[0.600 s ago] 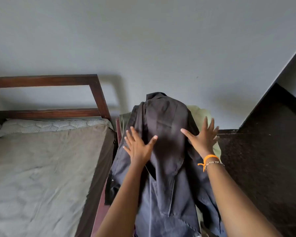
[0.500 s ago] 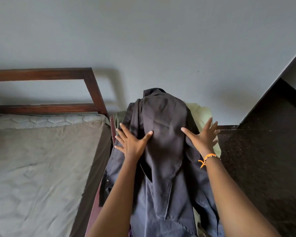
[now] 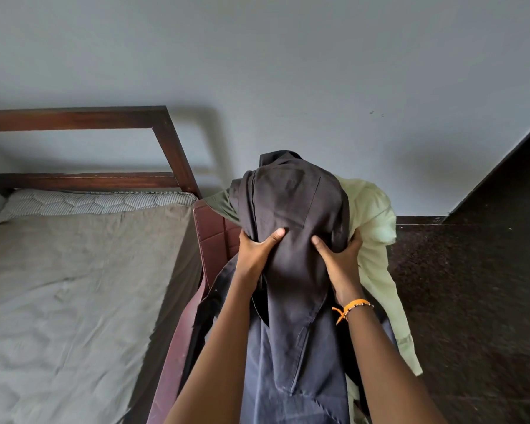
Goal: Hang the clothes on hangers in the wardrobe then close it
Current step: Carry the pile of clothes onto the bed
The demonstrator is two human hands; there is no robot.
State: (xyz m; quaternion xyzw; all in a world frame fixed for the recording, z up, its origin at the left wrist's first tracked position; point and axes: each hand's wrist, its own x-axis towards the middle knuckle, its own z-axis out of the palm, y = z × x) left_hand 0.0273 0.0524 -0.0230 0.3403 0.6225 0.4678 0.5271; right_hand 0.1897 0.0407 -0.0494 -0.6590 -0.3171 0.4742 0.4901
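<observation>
Dark garment clasped between left hand and right hand.

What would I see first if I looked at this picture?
First you would see the big dark garment heaped up in the middle, with a left hand and a right hand gripping it from both sides. Peeking out behind it on the right is a pale green garment, and an orange bracelet shines on the right wrist. On the left lies a bed with a grey sheet.
</observation>
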